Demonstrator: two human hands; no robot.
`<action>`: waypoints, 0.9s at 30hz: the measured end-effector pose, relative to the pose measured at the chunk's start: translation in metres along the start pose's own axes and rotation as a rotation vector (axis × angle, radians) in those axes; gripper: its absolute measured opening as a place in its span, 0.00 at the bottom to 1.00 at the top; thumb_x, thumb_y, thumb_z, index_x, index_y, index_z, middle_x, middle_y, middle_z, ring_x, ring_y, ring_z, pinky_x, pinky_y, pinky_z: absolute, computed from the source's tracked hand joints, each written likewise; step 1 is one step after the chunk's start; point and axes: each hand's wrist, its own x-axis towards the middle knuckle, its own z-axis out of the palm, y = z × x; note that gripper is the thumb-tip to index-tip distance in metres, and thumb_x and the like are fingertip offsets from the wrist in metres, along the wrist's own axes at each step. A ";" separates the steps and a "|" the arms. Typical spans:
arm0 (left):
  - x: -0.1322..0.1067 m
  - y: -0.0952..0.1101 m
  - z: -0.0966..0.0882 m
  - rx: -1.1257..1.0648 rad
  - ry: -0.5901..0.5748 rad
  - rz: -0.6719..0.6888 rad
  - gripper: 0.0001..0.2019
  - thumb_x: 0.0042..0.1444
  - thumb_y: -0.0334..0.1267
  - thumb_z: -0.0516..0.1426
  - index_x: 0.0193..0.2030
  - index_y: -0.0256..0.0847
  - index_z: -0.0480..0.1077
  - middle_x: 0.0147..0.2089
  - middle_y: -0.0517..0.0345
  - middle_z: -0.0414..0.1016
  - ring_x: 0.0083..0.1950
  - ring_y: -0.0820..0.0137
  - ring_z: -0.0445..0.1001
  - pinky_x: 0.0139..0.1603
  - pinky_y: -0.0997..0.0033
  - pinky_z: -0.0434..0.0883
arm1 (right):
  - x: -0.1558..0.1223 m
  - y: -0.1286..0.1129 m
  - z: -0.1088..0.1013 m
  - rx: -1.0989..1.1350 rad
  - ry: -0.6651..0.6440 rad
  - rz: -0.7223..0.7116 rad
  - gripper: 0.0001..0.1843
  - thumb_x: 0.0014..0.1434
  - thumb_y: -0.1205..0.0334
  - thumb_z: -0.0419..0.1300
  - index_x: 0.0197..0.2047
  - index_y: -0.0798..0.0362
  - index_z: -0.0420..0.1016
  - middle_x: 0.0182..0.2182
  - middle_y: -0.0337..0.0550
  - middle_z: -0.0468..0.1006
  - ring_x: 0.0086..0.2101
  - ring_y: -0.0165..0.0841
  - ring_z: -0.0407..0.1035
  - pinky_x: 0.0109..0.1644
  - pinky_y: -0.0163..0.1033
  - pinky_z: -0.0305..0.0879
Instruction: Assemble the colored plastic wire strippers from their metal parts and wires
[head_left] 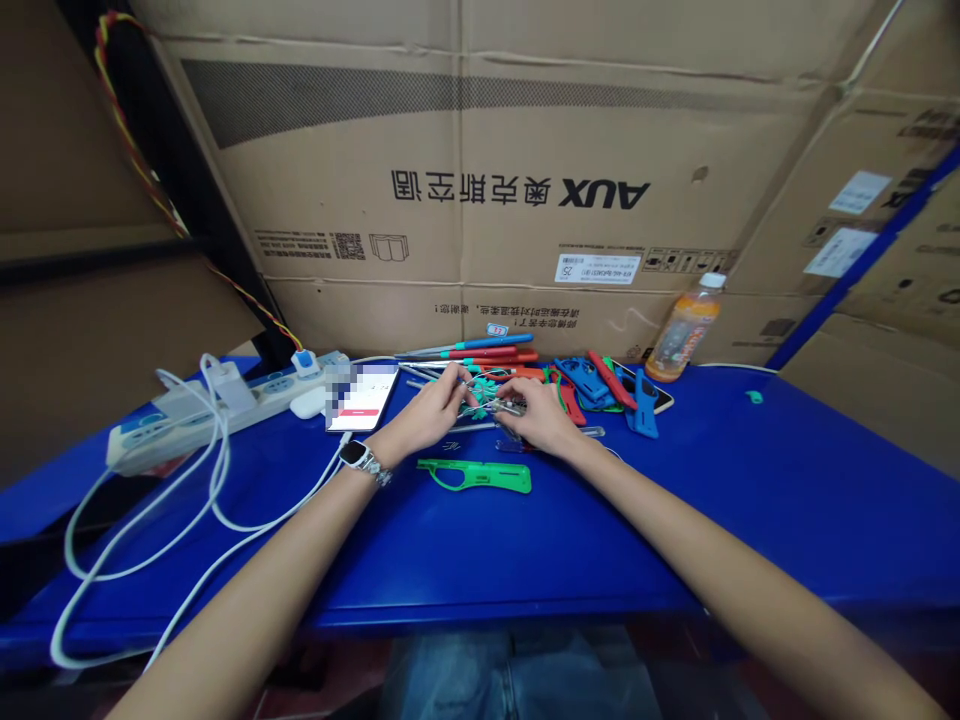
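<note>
My left hand (433,408) is closed at the fingertips beside a pile of small teal plastic pieces (481,392) tangled with thin wires. What it pinches is too small to make out. On the pile's other side, my right hand (538,412) has thumb and fingers pressed together around a small greyish piece I cannot identify. Just in front of both hands lies a green plastic half-shell (484,476) with a trigger loop, shaped like a long lighter's handle. Below the right hand rests a clear plastic piece (510,446). A few tiny metal pins (451,446) lie near the left hand.
Long lighters (491,352) with metal barrels lie behind the hands. Blue shells (585,382) and red shells (611,380) are heaped to the right, over a phone. An orange drink bottle (684,328) leans against the cardboard (517,120). Left are a lit phone (367,395), power strip (247,405) and white cables.
</note>
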 end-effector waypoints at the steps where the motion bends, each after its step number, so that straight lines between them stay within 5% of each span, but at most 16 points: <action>1: 0.000 0.001 0.000 -0.009 0.005 -0.004 0.07 0.69 0.42 0.42 0.44 0.44 0.57 0.40 0.55 0.79 0.32 0.67 0.71 0.37 0.68 0.65 | 0.000 0.000 0.001 0.007 0.003 -0.001 0.11 0.52 0.66 0.68 0.40 0.52 0.76 0.37 0.42 0.79 0.41 0.39 0.70 0.49 0.45 0.54; 19: -0.001 -0.006 0.000 0.122 -0.009 -0.029 0.08 0.69 0.39 0.41 0.47 0.44 0.58 0.45 0.54 0.79 0.38 0.63 0.76 0.38 0.65 0.67 | 0.014 0.022 -0.005 0.715 -0.241 0.155 0.17 0.47 0.67 0.64 0.43 0.53 0.81 0.31 0.38 0.79 0.31 0.30 0.70 0.40 0.38 0.66; 22: -0.001 -0.007 0.000 0.129 -0.002 -0.032 0.08 0.69 0.39 0.41 0.46 0.45 0.58 0.45 0.54 0.79 0.39 0.62 0.76 0.39 0.64 0.67 | 0.014 0.024 -0.002 0.704 -0.209 0.166 0.13 0.50 0.65 0.63 0.41 0.53 0.82 0.33 0.40 0.81 0.31 0.31 0.72 0.40 0.39 0.68; 27: -0.001 -0.003 -0.001 0.136 0.024 -0.059 0.08 0.69 0.40 0.41 0.46 0.45 0.59 0.44 0.53 0.78 0.39 0.61 0.76 0.39 0.64 0.66 | 0.015 0.018 -0.001 0.556 0.025 0.085 0.08 0.52 0.64 0.62 0.35 0.55 0.80 0.34 0.45 0.82 0.36 0.36 0.75 0.45 0.43 0.70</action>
